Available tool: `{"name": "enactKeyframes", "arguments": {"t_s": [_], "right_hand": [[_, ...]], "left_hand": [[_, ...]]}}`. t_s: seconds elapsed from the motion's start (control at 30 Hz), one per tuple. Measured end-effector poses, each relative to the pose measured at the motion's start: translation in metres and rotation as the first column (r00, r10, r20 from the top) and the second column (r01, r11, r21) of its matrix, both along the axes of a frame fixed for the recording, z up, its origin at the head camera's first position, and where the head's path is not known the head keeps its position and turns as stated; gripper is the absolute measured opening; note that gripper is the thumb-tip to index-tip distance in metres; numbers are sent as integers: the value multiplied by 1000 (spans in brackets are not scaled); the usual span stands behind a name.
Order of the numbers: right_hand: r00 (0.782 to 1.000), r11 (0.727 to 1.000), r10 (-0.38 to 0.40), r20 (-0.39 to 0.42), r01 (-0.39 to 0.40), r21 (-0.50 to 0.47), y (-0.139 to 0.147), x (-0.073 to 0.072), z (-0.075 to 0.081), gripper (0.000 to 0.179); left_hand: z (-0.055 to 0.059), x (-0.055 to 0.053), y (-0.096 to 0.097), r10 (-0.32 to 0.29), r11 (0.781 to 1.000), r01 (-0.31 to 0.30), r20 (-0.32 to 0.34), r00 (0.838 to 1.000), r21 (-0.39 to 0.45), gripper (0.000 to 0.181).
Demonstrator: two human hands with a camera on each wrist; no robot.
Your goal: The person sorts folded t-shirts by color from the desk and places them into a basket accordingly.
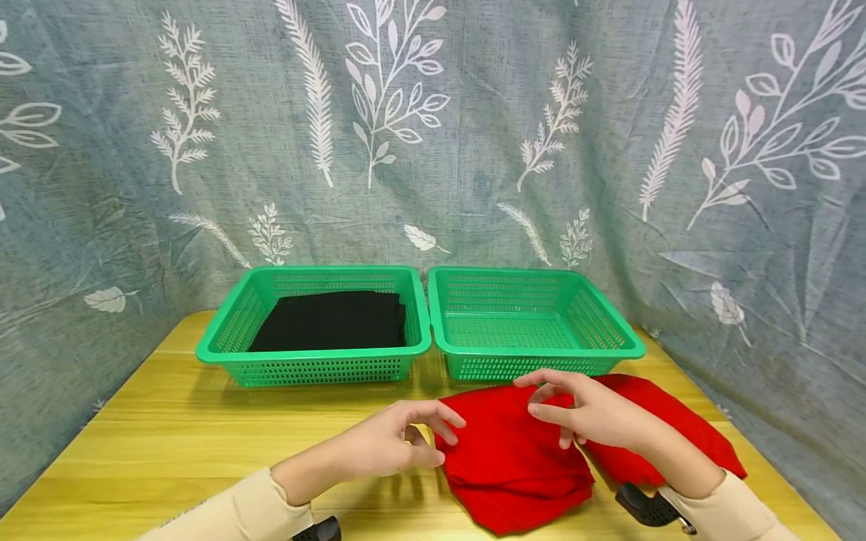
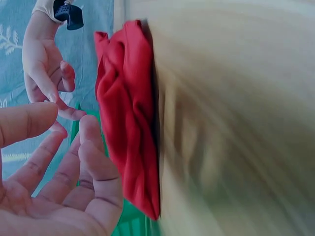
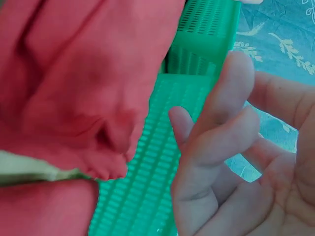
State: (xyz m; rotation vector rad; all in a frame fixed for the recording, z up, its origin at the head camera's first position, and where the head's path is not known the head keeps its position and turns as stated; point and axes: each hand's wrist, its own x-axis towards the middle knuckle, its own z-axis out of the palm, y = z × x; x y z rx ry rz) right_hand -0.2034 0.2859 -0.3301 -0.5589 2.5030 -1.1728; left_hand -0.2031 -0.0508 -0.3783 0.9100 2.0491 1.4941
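A folded red cloth (image 1: 510, 451) lies on the table in front of the right-hand basket, its layers showing along the near edge. My left hand (image 1: 399, 439) hovers at the cloth's left side, fingers loosely bent and nothing between them. Over the cloth's upper right part is my right hand (image 1: 585, 413), also holding nothing, with thumb and fingers apart. A second red cloth (image 1: 666, 421) lies to the right, partly behind the right hand and forearm. In the left wrist view the red cloth (image 2: 128, 118) looks like a low, wrinkled stack beside the left fingers (image 2: 101, 167).
Two green perforated baskets stand side by side at the back of the wooden table (image 1: 223, 451). Folded black cloth (image 1: 331, 321) lies in the left basket (image 1: 318, 357); the right basket (image 1: 541, 352) shows its bare bottom. A patterned curtain (image 1: 433, 150) hangs behind.
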Motion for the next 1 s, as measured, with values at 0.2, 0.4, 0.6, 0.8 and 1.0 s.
{"name": "enactKeyframes", "arguments": {"t_s": [0.2, 0.4, 0.6, 0.8, 1.0], "right_hand": [[998, 994, -52, -32, 55, 92, 16, 11, -8, 48], [998, 993, -58, -23, 60, 101, 24, 18, -20, 45], [999, 996, -36, 9, 35, 85, 23, 21, -30, 43], [1000, 997, -14, 20, 12, 74, 18, 25, -33, 41], [999, 999, 23, 36, -24, 44, 11, 29, -33, 40]], "left_hand": [[-5, 6, 12, -10, 1000, 11, 23, 1000, -19, 38], [-9, 8, 13, -3, 999, 4, 28, 1000, -38, 39], [-13, 8, 14, -3, 998, 6, 56, 998, -62, 37], [-13, 8, 10, 6, 997, 0, 74, 997, -81, 35], [-13, 6, -2, 26, 995, -18, 78, 997, -95, 33]]}}
